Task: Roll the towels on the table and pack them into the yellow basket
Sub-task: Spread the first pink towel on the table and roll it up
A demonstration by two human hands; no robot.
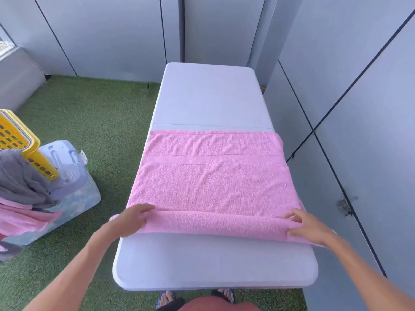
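Now both hands' fingers (143,208) curl over the pink towel (213,185) (its rolled near edge).

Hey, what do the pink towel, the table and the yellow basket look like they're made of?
Pink towel: terry cloth, likely cotton, with a fuzzy looped nap. Table: probably molded plastic, matte pale grey, rounded corners. Yellow basket: glossy rigid plastic with punched slots.

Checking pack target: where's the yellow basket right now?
Head view, far left edge: the yellow basket stands off the table, on the grass beside a clear plastic bin, with a grey towel in front.
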